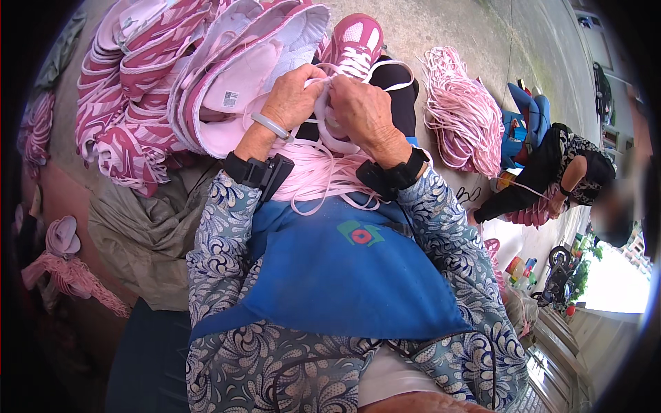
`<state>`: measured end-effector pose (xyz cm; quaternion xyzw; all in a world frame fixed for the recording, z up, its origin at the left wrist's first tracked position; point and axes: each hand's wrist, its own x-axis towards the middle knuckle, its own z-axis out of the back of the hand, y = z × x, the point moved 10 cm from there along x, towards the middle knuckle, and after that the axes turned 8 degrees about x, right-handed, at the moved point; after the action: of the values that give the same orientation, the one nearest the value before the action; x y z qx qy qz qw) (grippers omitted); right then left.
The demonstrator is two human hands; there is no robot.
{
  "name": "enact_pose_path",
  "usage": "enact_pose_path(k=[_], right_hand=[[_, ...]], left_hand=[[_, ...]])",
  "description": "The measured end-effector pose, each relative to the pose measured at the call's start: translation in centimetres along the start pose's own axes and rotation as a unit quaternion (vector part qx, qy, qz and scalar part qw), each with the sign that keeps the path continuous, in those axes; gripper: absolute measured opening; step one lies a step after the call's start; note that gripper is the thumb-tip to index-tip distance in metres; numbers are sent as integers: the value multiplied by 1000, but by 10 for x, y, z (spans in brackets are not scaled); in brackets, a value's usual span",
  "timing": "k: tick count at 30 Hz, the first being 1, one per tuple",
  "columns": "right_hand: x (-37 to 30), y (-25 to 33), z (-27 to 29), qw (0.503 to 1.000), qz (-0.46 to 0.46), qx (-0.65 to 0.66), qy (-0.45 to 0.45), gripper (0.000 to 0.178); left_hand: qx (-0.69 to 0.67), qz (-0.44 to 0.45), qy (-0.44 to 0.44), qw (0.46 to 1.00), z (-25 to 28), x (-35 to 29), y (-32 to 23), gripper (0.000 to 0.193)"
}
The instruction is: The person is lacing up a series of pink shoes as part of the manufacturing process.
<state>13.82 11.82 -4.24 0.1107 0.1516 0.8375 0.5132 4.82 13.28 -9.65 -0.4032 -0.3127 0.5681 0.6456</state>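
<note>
From where I stand, a pink-and-white shoe sits at the top centre of the frame, toe pointing up. Just below it, the person's left hand and right hand are close together, each pinching pale pink lace, a loop of which curves out to the right. A heap of loose laces lies in the lap above a blue apron. Stacked pink shoe uppers fill the upper left; a thick lace bundle lies upper right, near a co-worker at the right edge.
</note>
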Motion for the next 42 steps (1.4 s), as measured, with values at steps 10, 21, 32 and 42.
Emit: enact_pose_path(k=[10, 21, 32, 42], right_hand=[[-19, 3, 39, 982, 55, 153, -97, 7], [-72, 34, 92, 755, 37, 614, 227, 9], [-56, -8, 138, 863, 57, 471, -172, 4], [-45, 16, 74, 648, -13, 761, 38, 24]], left_hand=[[-67, -27, -56, 996, 12, -18, -27, 18], [228, -204, -77, 949, 12, 1, -70, 16], [210, -131, 24, 968, 2, 13, -65, 29], [282, -193, 84, 936, -12, 18, -80, 18]])
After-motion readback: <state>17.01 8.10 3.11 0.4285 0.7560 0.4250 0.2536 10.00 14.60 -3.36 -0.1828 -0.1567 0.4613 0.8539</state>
